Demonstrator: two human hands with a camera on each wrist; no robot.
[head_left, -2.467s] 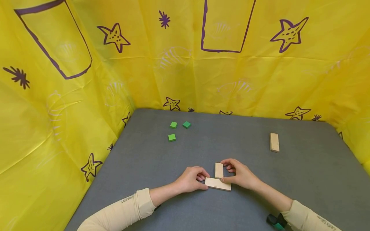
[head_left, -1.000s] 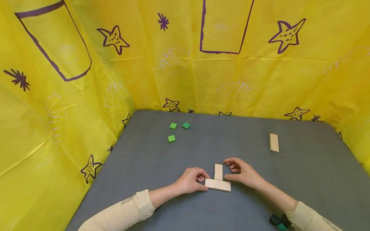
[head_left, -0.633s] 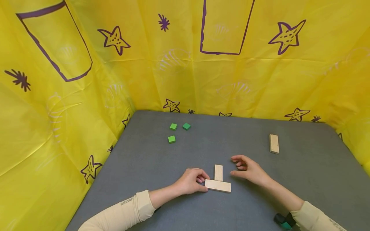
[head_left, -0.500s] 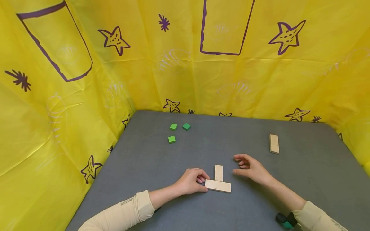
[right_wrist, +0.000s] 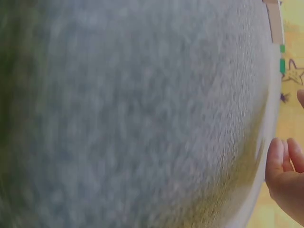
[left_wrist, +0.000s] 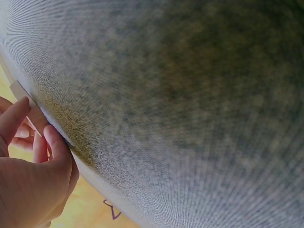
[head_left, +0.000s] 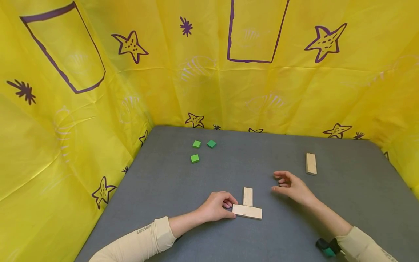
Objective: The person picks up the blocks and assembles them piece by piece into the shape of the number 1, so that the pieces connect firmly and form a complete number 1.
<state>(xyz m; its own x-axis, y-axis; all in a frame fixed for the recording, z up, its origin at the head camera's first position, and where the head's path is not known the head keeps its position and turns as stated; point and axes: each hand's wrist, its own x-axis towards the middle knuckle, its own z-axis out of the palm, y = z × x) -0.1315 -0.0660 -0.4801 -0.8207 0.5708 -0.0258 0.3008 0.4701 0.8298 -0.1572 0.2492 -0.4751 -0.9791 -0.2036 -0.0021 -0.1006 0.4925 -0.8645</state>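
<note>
One crosswise wooden block point(head_left: 247, 211), its left end pinched by the left hand point(head_left: 216, 206), presumably to steady it, meets a lengthwise wooden block point(head_left: 247, 197) on the grey table point(head_left: 229, 240); right hand point(head_left: 294, 187), near but apart, holds nothing, thumb and fingers parted.

One pale wooden block point(head_left: 247, 211) lies flat crosswise; a second block point(head_left: 247, 197) meets its far edge end-on

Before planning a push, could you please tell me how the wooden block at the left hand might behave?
Its straight edges suggest the wooden block is stiff. Lying flat, it would probably slide rather than roll or tip, though the left hand at its end may restrain it.
</note>
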